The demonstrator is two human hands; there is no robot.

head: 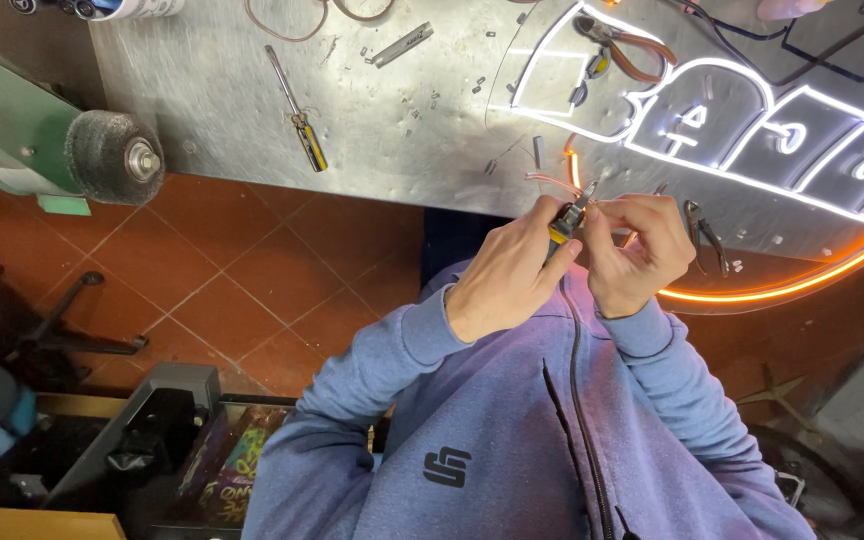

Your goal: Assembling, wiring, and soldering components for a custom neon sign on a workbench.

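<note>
My left hand (507,272) is closed around a tool with a yellow and black handle (560,228); its metal tip points up toward the table edge. A black cord (573,350) runs from the tool down over my blue sweatshirt. My right hand (638,252) pinches thin pale wires (552,181) right at the tool's tip. Both hands meet just below the edge of the metal table (252,110), next to a lit sign with white letters (712,110) and an orange glowing strip (792,285).
A yellow and black screwdriver (298,112) lies on the table. Dark pliers (704,235) rest by my right hand, and brown-handled pliers (624,45) lie on the sign. A grey abrasive wheel (112,157) sticks out at left over the red tile floor (252,270). Another person's fingertip (790,8) shows at the top.
</note>
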